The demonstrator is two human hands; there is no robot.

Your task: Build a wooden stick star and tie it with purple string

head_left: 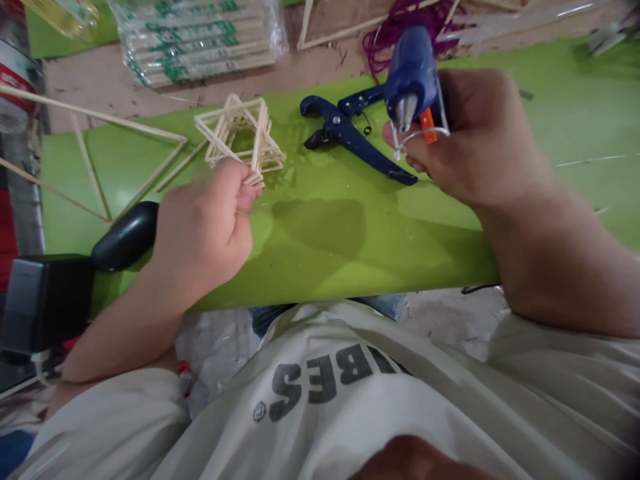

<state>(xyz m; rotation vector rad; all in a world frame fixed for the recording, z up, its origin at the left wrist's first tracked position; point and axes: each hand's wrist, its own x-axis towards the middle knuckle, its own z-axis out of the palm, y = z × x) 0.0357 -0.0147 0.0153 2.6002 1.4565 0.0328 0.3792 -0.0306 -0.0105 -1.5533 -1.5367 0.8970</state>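
Observation:
A star-shaped lattice of pale wooden sticks (pixel 260 137) stands over the green board, left of centre. Its near corner is pinched between the thumb and fingers of my left hand (pixel 205 223). My right hand (pixel 475 133) is wrapped round a blue hot glue gun (pixel 413 67), its metal nozzle pointing down towards me and an orange trigger showing beside the fingers. A wire stand hangs below the nozzle. Between the two hands lies a dark blue cutter (pixel 350 130) with its handles spread, touching neither the lattice nor my left hand.
Long joined sticks (pixel 135 127) lie at the left, by a black rounded object (pixel 125 237) and a black box (pixel 47 300). Behind the board are a plastic-wrapped stick bundle (pixel 200 40) and purple cord (pixel 375 50). The green board's near edge (pixel 320 293) runs before my shirt.

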